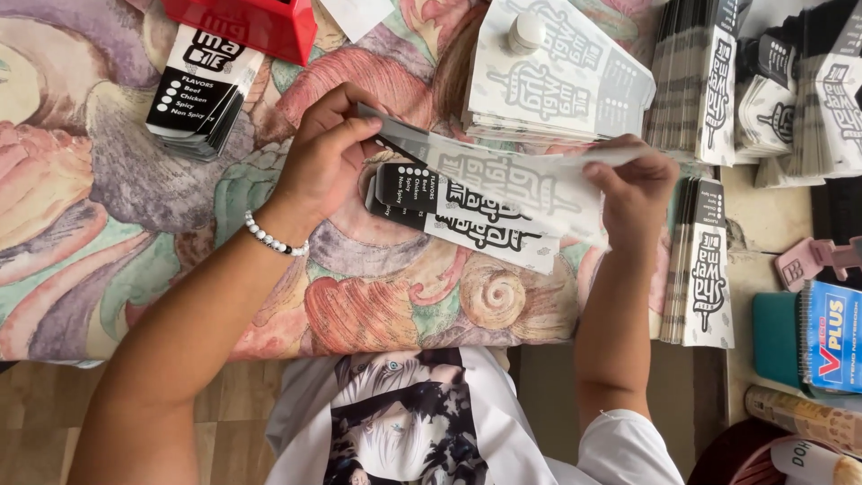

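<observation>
The left hand (328, 148) pinched the left end of a long paper sleeve (503, 184), printed in black and white, with the thumb and fingers closed together on it. The right hand (633, 184) held the right end of the same sleeve, its fingers clamped on the edge. The sleeve was stretched between both hands, a little above the flowered cloth (108, 224) that covered the table. Just under it lay a small pile of similar sleeves (467, 224), flat on the cloth. A bead bracelet (269, 238) sat on the left wrist. Farther away, near the middle, a white stack (557, 81) lay with a small white cap on top. On the far left was a red box (260, 22), and on the right stood upright bundles (700, 260) of sleeves beside a blue notebook (831, 337).
</observation>
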